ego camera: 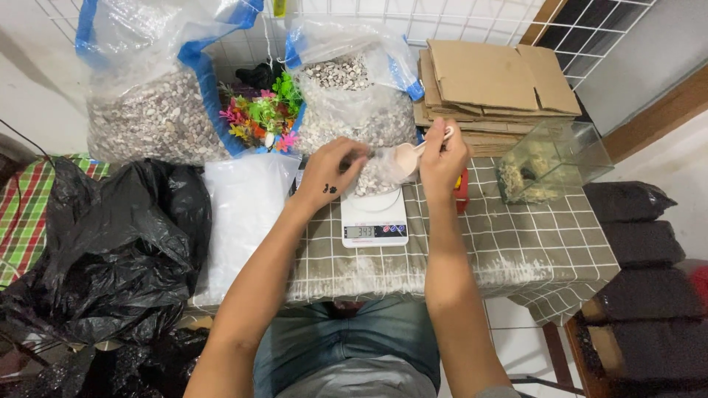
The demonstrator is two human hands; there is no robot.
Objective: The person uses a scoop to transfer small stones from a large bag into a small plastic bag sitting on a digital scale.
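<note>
My right hand (442,158) grips a pale plastic scoop (407,156) by its handle, tilted over a small clear bag of light gravel (375,177). That bag rests on a white digital kitchen scale (375,220) on the checked tablecloth (516,243). My left hand (332,171) pinches the bag's open rim on its left side. Behind the scale stands a large clear sack of the same pale gravel (354,103), its top open.
A second big gravel sack (155,110) sits at back left, with colourful plastic plants (262,118) between the sacks. Flattened cardboard (490,81), a small glass tank (553,162), a white bag (243,214), black bags (110,250) left, dark packed bags (641,295) right.
</note>
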